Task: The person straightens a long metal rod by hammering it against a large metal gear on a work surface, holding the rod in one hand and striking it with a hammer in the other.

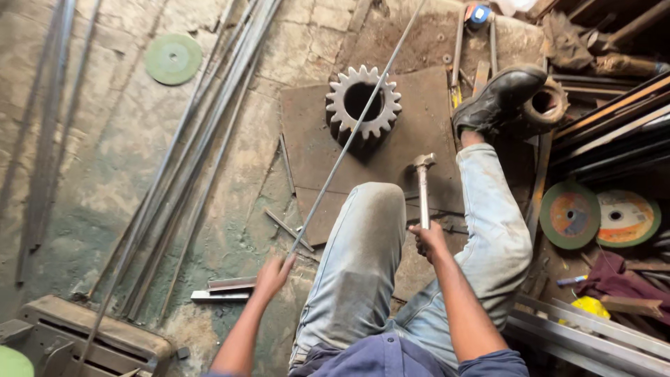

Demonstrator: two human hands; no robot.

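Note:
My left hand [273, 275] grips the near end of a long thin steel rod [356, 126] that runs up and to the right across a large toothed gear [336, 94] and out of the top of the view. My right hand [428, 239] holds a hammer [421, 162] by its metal handle, head pointing away, raised just beyond my knees. The gear stands on a rusty steel plate [419, 126] on the floor. My legs in pale jeans stretch forward, one black boot [497, 98] resting near a rusty ring-shaped part [549, 102].
A bundle of long steel rods [199, 150] lies diagonally on the concrete floor at left. Grinding discs lie around: a green one [173, 58] far left, two [599, 216] at right. Metal bars and scrap crowd the right side. A machine part [77, 335] sits bottom left.

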